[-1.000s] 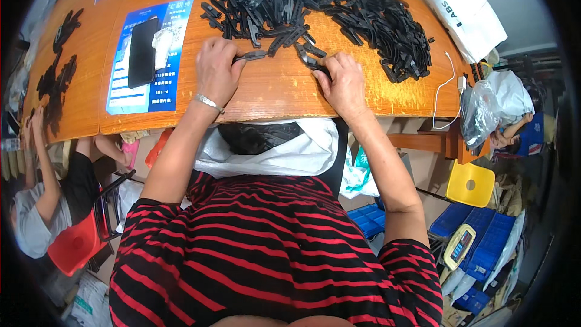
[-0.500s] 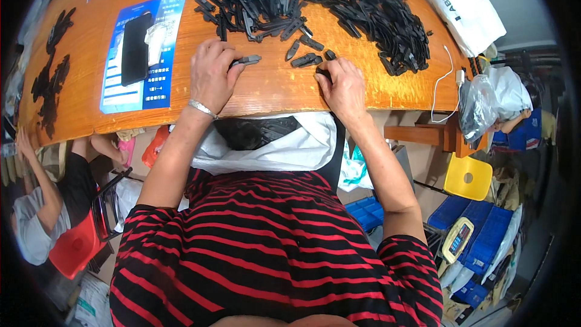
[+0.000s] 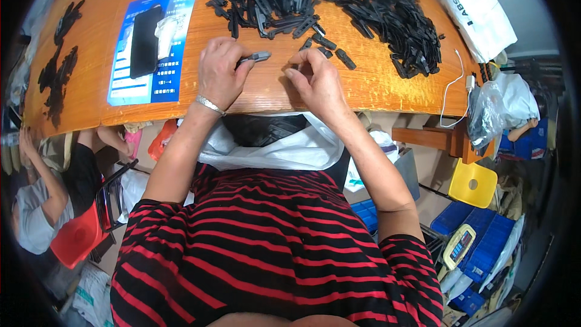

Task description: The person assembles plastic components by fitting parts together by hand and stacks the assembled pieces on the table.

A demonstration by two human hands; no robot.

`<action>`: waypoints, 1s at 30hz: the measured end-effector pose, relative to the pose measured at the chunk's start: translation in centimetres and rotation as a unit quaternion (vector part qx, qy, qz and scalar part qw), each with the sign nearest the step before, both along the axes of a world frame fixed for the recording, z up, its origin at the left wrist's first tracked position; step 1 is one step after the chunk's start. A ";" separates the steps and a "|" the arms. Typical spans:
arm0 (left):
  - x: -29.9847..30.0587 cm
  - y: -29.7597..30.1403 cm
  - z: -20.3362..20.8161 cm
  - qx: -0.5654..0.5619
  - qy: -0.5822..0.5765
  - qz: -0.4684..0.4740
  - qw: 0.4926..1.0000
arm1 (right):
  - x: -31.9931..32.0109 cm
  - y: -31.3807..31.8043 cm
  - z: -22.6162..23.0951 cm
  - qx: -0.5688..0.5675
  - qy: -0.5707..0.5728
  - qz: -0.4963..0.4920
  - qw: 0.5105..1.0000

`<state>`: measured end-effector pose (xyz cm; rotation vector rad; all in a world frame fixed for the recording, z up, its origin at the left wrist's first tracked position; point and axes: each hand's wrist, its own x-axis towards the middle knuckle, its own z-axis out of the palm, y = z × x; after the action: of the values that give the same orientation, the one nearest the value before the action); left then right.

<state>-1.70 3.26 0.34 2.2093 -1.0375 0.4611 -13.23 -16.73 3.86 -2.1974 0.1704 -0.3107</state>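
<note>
My left hand [image 3: 221,74], a bracelet at its wrist, pinches a small dark grey plastic clip-like piece [image 3: 260,56] just above the table, its end sticking out to the right. Facing it, my right hand [image 3: 319,82] has bent fingers, with the thumb apart from the index finger. Nothing shows between them, though the palm side is partly hidden. Just beyond the right fingers lie several similar loose pieces [image 3: 345,59]. Behind both hands spreads a large heap of black plastic pieces [image 3: 272,0].
A phone [image 3: 144,45] lies on a blue sheet [image 3: 172,85] at left, with small dark piles [image 3: 59,79] farther left. A white sack [image 3: 463,9] and a cable [image 3: 451,94] are at right. An open white bag [image 3: 284,151] holding black pieces hangs at my lap. Another person [image 3: 42,206] sits at left.
My right hand has shifted left toward my left hand, and a piece that was by its fingertips now lies loose. The left hand keeps its grip. The whole view has shifted slightly.
</note>
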 end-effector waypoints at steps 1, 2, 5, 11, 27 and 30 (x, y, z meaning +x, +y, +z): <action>-0.2 0.0 0.1 -0.005 0.006 0.005 1.000 | 0.3 0.5 -0.2 0.075 0.007 -0.026 0.997; -0.3 0.1 0.2 -0.010 0.011 0.010 1.000 | 0.4 1.2 -0.6 0.076 0.007 -0.025 0.997; -0.4 0.4 0.4 -0.039 0.025 0.010 0.999 | 0.3 2.1 -2.3 0.163 -0.039 -0.028 0.985; -1.6 1.3 1.0 -0.100 0.204 -0.002 0.974 | -0.8 1.6 -4.1 -0.109 -0.152 0.053 0.981; -2.8 1.1 2.1 -0.193 0.606 -0.064 0.769 | -0.9 1.0 -1.4 0.199 0.072 -0.009 0.977; -3.2 0.8 2.3 -0.194 0.594 -0.060 0.778 | -0.7 1.2 -2.3 0.211 0.059 -0.026 0.975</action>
<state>-4.90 4.07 2.69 1.5230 -0.2985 -0.6931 -13.92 -15.55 1.54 -1.7917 0.3294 -0.1544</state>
